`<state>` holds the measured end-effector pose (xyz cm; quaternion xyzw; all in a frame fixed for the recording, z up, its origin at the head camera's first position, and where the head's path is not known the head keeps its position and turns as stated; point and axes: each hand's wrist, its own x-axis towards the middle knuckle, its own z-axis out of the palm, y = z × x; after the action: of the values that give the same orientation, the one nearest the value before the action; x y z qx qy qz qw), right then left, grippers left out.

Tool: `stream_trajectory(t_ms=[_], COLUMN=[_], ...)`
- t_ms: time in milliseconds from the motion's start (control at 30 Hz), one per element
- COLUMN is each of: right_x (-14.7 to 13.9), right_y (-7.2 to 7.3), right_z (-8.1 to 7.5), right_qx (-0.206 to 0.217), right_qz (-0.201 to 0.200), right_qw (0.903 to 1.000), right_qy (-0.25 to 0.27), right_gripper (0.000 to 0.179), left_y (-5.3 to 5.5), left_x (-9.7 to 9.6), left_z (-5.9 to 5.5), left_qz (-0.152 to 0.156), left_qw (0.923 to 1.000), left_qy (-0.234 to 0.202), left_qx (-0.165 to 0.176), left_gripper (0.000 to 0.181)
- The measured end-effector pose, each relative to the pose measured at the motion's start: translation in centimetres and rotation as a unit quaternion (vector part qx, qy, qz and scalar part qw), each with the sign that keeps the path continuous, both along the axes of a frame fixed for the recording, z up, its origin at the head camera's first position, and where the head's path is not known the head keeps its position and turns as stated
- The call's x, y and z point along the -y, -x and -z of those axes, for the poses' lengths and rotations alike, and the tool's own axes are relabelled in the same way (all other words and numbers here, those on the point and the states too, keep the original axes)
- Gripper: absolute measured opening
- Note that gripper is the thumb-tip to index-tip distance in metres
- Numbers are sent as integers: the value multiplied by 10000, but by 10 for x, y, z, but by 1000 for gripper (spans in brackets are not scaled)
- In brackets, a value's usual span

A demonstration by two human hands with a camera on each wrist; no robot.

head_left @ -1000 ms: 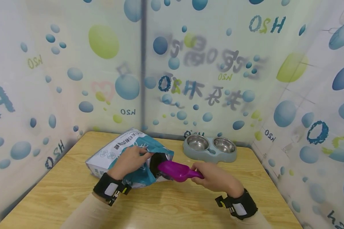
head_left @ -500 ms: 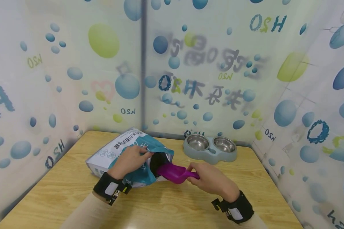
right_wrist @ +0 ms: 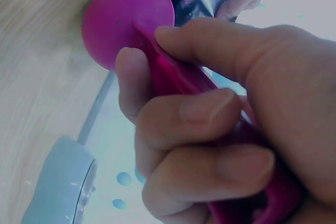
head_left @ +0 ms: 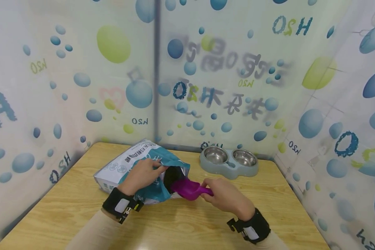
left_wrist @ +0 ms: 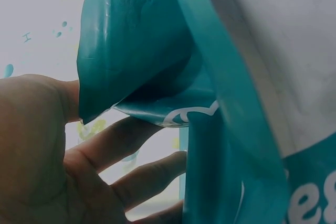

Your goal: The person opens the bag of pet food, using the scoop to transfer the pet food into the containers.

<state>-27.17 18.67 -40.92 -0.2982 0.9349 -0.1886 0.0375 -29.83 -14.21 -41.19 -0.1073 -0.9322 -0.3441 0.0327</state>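
A white and teal bag (head_left: pixel 134 152) lies on its side on the table, its dark mouth facing right. My left hand (head_left: pixel 143 176) pinches the upper edge of that mouth; in the left wrist view a teal flap (left_wrist: pixel 136 40) runs between thumb and fingers. With curled fingers my right hand (head_left: pixel 226 195) grips the handle of a magenta scoop (head_left: pixel 189 189). The scoop's front part is inside the bag's opening, so its tip is hidden. Close up in the right wrist view, the fingers (right_wrist: pixel 184 114) wrap the scoop's handle.
A grey-blue double pet bowl (head_left: pixel 228 170) with two steel dishes stands at the back right of the wooden table (head_left: pixel 181 229). Behind and at both sides hang curtains (head_left: pixel 187 69) printed with bubbles.
My right hand has moved left and slightly down with the scoop, which sits a little deeper in the bag's mouth. The left hand and the bag look unchanged.
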Motion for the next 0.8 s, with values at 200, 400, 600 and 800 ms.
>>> stream_trajectory(t_ms=[200, 400, 600, 800], right_x=[10, 20, 26, 29], right_y=[2, 4, 7, 8], right_z=[6, 14, 22, 28], right_qx=[-18, -156, -106, -183], right_qz=[188, 283, 389, 386], right_qw=[9998, 9995, 9991, 9986], right_qy=[53, 30, 154, 314], right_gripper=[21, 20, 21, 21], left_y=[-1, 2, 1, 2], left_x=[-1, -2, -2, -1], left_z=[-1, 0, 1, 1], left_qz=[1, -6, -17, -40], left_qw=[10000, 10000, 10000, 9999], left_qy=[-9, 22, -3, 37], left_qx=[24, 56, 94, 98], left_gripper=[56, 54, 51, 47])
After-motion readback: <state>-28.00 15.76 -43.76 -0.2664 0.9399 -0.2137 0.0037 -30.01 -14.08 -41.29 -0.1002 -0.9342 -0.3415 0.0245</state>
